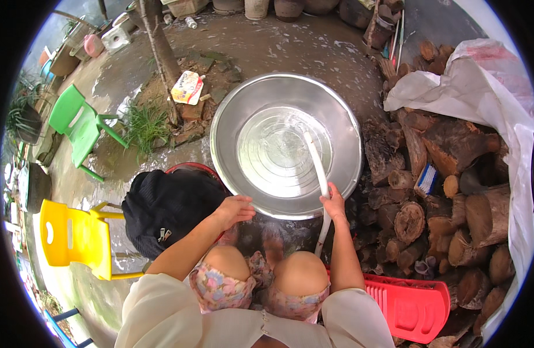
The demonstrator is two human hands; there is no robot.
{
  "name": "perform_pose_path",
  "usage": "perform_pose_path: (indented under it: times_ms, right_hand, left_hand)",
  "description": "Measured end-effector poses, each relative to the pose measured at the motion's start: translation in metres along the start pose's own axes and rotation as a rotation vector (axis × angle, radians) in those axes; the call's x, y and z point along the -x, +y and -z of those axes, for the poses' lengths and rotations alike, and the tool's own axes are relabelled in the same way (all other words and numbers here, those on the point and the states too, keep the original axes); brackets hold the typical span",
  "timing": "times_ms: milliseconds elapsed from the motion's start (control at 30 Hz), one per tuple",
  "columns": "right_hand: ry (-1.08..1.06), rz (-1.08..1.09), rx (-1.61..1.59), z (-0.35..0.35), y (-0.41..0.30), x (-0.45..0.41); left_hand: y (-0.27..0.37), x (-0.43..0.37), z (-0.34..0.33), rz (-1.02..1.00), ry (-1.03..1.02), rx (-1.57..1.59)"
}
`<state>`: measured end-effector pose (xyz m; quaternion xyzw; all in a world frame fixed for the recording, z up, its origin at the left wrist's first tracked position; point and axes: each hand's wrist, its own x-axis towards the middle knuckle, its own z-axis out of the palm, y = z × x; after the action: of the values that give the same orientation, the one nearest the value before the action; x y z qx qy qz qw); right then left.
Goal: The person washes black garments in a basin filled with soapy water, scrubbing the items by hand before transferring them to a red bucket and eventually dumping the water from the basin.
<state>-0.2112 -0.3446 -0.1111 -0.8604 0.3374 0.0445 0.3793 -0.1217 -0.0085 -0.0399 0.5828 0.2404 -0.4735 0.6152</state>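
A wide metal basin [286,145] stands on the wet ground before my knees, with shallow water in its bottom. My right hand [333,201] grips a white hose [318,167] at the basin's near right rim; the hose's end points into the basin and its lower part runs down between the rim and my right leg. My left hand [238,209] is at the near left rim, fingers extended, holding nothing; whether it touches the rim I cannot tell. Left of it, dark knitted clothing with a zipper [171,209] is heaped over a red container [195,166].
Stacked firewood [410,222] rises at the right, with a blue-and-white brush [427,179] on it and white plastic sheeting [463,93] over part. A red plastic washboard [410,304] lies near my right elbow. Green [82,126] and yellow [77,237] chairs stand left, near a tree trunk [162,52].
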Motion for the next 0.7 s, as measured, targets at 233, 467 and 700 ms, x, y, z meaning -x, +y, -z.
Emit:
perform_pose_path:
  times_ms: [233, 467, 700]
  right_hand:
    - [-0.091, -0.046, 0.063, 0.015, -0.001, 0.028]
    - [-0.146, 0.339, -0.025, 0.035, -0.128, 0.049]
    - [-0.309, 0.619, 0.008, 0.021, -0.279, 0.097]
  left_hand:
    - [-0.016, 0.124, 0.038, -0.391, 0.013, 0.022]
    - [-0.075, 0.194, 0.106, -0.624, 0.268, 0.195]
    - [-0.102, 0.218, 0.157, -0.776, 0.559, 0.266]
